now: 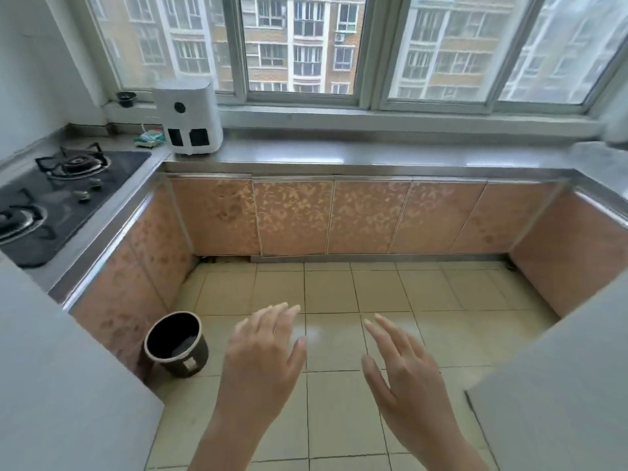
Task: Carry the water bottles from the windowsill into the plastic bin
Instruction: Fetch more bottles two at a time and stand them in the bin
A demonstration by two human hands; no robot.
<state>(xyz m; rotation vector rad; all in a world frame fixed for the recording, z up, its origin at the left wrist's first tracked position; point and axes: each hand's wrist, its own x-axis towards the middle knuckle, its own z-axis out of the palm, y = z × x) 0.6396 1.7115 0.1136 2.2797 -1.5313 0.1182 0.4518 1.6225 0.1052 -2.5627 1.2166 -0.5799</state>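
- Two hands, left hand (261,355) and right hand (401,365), hover at 6 o'clock, fingers straight, holding nothing, probably ready to reach.
- No bottles show on the windowsill (373,122) at 12 o'clock; no plastic bin visible either.

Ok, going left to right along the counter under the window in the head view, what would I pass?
Gas stove → small black cup → green packet → white appliance → bare steel counter. No water bottles show.
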